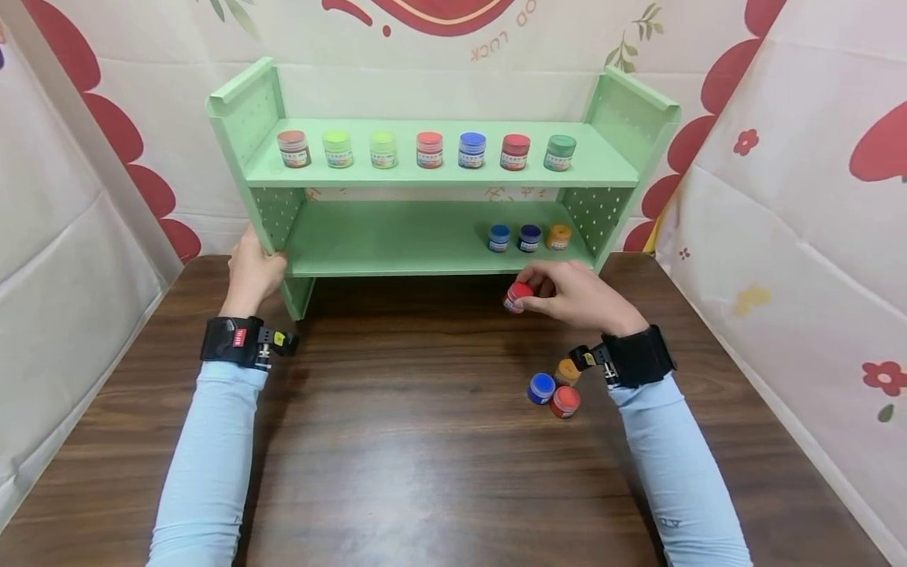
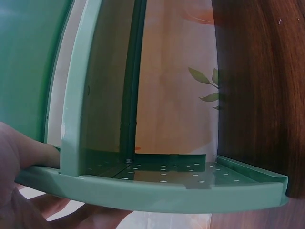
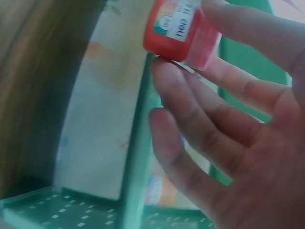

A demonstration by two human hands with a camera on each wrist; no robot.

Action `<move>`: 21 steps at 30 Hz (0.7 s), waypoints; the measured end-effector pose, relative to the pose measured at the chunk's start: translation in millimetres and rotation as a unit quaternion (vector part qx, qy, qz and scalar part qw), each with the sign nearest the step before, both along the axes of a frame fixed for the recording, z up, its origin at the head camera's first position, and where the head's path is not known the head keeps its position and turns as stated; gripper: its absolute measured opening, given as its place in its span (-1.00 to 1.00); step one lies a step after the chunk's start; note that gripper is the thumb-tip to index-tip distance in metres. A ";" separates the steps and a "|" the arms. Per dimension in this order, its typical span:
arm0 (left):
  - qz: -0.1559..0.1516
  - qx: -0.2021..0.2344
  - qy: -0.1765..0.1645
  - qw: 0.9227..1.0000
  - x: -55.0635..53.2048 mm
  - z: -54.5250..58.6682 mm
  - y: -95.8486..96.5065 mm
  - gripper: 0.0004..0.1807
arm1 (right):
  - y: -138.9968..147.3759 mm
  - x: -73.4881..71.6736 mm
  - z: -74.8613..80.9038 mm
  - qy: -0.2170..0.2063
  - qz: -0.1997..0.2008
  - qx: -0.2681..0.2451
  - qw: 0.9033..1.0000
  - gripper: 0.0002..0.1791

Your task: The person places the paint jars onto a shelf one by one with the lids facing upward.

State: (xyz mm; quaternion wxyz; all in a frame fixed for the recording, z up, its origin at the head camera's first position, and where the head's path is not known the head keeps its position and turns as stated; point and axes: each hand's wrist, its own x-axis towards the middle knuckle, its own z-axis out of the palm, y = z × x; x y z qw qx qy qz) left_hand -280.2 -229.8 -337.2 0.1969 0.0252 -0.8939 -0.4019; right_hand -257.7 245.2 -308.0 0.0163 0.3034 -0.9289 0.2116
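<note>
My left hand (image 1: 253, 272) grips the left side panel of the green two-tier shelf (image 1: 442, 272), thumb at the front edge of the lower board; the left wrist view shows the fingers behind the perforated panel (image 2: 190, 179). In front of the lower board, at its right part, my right hand (image 1: 570, 291) pinches a small red paint jar (image 1: 520, 297) between thumb and fingers. The right wrist view shows the jar's label (image 3: 176, 19) up close. On the lower board behind that hand stand a blue jar (image 1: 499, 238), a dark purple jar (image 1: 529, 238) and an orange-yellow jar (image 1: 558, 237).
Along the upper board runs a row of several paint jars, from a brownish-red one (image 1: 294, 149) to a green one (image 1: 560, 152). Below my right wrist, a blue jar (image 1: 542, 388), a red jar (image 1: 564, 402) and a yellow jar (image 1: 568, 372) cluster on the wooden table (image 1: 397, 472).
</note>
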 end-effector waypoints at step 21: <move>0.001 0.000 0.005 1.000 1.1 -1.0 -3.0 -0.47 | -73.3 -75.0 43.4 0.059 -0.008 0.034 0.998 -0.69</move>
